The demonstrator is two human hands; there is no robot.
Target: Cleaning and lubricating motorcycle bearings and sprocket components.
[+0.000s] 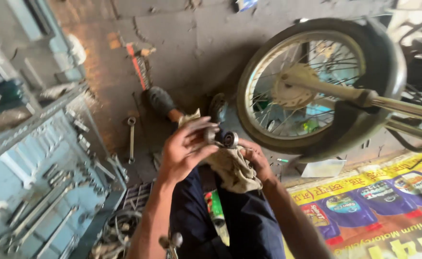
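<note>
My left hand [184, 146] grips a small round metal part [224, 139], dark in its middle, with the fingers wrapped over its top. My right hand [255, 160] is beneath it and holds a dirty beige rag [230, 168] bunched up against the part. Both hands are above my knees in dark blue trousers [249, 220]. My foot in a dark shoe [161, 100] rests on the concrete floor beyond the hands.
A spoked motorcycle wheel [316, 81] with fork tubes stands close on the right. A blue tool tray [43, 182] full of spanners lies at the left. A loose spanner [132, 139] lies on the floor. A printed yellow banner [374, 206] covers the ground at lower right.
</note>
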